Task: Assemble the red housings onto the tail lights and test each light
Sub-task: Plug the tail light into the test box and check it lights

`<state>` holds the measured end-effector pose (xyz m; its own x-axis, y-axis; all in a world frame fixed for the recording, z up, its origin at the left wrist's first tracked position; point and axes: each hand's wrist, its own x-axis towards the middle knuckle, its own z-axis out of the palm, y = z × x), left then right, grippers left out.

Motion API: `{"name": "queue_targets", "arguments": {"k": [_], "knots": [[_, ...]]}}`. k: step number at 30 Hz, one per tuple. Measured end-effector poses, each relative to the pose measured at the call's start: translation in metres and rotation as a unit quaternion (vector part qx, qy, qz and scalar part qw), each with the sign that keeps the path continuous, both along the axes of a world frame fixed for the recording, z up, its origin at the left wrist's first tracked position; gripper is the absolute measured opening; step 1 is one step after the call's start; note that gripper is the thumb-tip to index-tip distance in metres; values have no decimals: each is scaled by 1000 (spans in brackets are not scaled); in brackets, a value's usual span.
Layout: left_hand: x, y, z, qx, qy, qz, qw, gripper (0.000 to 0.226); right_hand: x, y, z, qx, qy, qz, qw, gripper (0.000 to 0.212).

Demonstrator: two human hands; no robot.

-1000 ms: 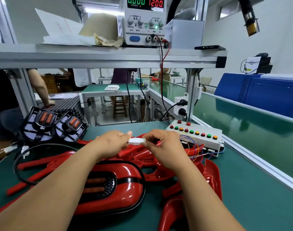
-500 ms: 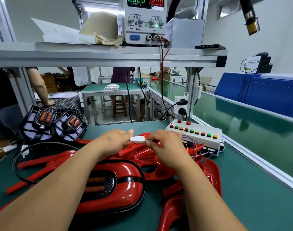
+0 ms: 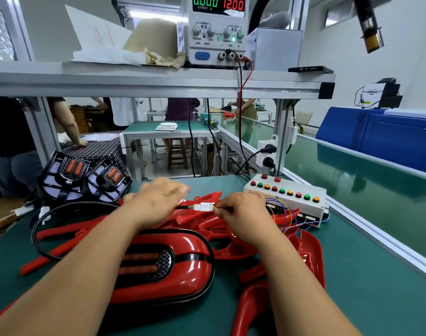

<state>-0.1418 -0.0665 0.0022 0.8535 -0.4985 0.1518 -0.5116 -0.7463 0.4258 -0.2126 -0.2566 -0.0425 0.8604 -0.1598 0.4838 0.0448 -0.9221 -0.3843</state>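
One housed tail light (image 3: 158,263) lay at the tabletop's (image 3: 357,275) front edge. Your right hand (image 3: 243,212) pinched the white connector (image 3: 204,206), your left hand (image 3: 156,202) was loose and empty. Test pending — two bare tail lights (image 3: 69,175) remained.

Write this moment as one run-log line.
right hand: pinches white connector | left hand: blurred, beside it | tail light: assembled, unlit | power supply: current zero

Head-worn wide camera looks forward and down, close over the bench (image 3: 376,299).
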Motion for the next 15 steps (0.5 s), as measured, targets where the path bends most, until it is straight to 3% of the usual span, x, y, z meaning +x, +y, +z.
{"name": "queue_targets", "arguments": {"k": [3,5,7,9,11,13,15], "knots": [[-5,44,2,-157,-32,61,985,23,4,-2,-2,-40,53,-62,996,24],[-12,70,-8,-140,-47,135,980,20,5,-2,-2,-56,81,-68,993,36],[-19,87,-21,-91,-21,195,976,22,3,0,0,-46,47,-39,997,39],[-23,93,-32,-56,20,209,976,31,0,5,4,-11,-10,-19,1000,31],[-25,94,-38,-15,40,196,980,41,-6,7,9,54,-5,18,998,14],[-26,93,-44,-20,70,183,980,41,-12,8,14,128,109,84,982,16],[-28,93,-52,-118,156,171,966,36,-17,13,14,129,259,117,950,30]]}}
